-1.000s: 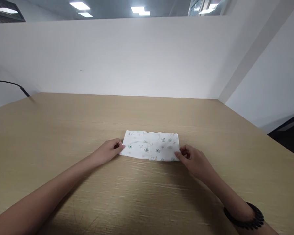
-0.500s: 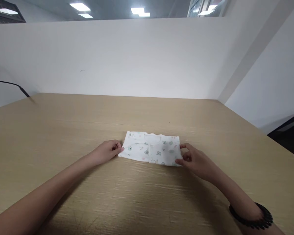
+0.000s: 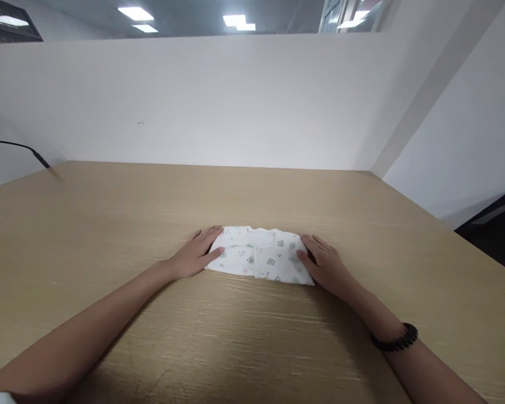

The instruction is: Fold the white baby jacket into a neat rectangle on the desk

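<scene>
A white folded baby shirt [image 3: 258, 259] with small green and pastel animal prints lies flat, its neckline at the far edge. My left hand [image 3: 197, 251] rests along the shirt's left end, fingers stretched out and thumb lying on the cloth. At the opposite end my right hand [image 3: 323, 262] lies with its fingers extended past the far right corner and its thumb on top of the fabric. Neither hand grips the cloth. Both ends of the shirt are partly covered by the hands.
The shirt lies on a wood-grain table [image 3: 151, 196] backed by a white partition [image 3: 235, 101]. A black cable [image 3: 40, 158] comes in at the left edge. Something black [image 3: 496, 227] stands beyond the table's right edge. A black coiled band [image 3: 395, 339] circles my right wrist.
Both hands have gone from pinching the shirt's near corners to lying stretched along its ends, a little farther from me. The shirt's far corners are now bent in slightly.
</scene>
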Available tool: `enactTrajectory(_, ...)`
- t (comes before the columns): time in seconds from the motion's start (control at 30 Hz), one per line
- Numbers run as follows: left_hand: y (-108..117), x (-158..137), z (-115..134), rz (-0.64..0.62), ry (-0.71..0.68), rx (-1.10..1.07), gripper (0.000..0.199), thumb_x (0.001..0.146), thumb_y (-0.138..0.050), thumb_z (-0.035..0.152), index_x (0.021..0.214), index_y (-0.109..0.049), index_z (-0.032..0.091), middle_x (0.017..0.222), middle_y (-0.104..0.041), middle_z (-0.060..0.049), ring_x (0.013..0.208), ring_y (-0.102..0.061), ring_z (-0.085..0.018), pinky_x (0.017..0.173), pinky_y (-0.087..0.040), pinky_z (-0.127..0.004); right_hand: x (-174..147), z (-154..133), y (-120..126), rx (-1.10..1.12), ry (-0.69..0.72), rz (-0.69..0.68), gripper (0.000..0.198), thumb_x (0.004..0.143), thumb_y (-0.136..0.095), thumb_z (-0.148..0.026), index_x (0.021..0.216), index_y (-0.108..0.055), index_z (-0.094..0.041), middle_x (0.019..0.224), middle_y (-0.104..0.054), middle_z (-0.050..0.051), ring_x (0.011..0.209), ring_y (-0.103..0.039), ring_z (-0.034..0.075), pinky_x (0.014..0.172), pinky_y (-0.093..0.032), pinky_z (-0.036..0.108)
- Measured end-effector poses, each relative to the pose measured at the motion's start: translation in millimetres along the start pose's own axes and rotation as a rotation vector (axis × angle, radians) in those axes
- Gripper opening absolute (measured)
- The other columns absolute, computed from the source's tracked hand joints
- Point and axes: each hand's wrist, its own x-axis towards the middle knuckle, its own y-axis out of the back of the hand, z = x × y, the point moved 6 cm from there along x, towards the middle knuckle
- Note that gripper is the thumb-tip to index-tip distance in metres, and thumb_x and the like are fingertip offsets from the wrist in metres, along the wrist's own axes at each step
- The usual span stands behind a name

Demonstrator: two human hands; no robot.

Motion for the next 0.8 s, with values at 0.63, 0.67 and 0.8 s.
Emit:
enactTrajectory(0.63,8,32,-40,0.296,0.251,-0.468,0.039,0.08,-0.061,0.05,0.096,-0.073,0.016,0.098,-0.072,-0.009,0.092,-0.063,-0.025,0.082,-0.047,-0.035,17,20,14,0.255,-0.373,0.181,0.031,0.08,-0.057,-0.049,0.083,-0.072,-0.022,0.106,-0.072,0.01,0.109,-0.059,0.034,0.097,-0.036,0.057)
enactTrajectory(0.67,7,34,-41,0.288,0.248,-0.487,0.037,0.079,-0.063,0.049,0.092,-0.072,0.016,0.092,-0.072,-0.008,0.087,-0.063,-0.024,0.079,-0.047,-0.034,18,19,14,0.274,-0.376,0.179,0.03,0.08,-0.057,-0.049,0.082,-0.072,-0.022,0.1,-0.073,0.009,0.104,-0.061,0.033,0.095,-0.037,0.056)
enactTrajectory(0.8,5,35,-38,0.269,0.228,-0.587,0.032,0.074,-0.067,0.045,0.089,-0.068,0.017,0.077,-0.066,-0.002,0.075,-0.06,-0.019,0.073,-0.046,-0.03,20,17,13,0.412,-0.356,0.171,0.031,0.08,-0.057,-0.049,0.086,-0.07,-0.021,0.083,-0.074,0.006,0.081,-0.066,0.025,0.083,-0.047,0.043)
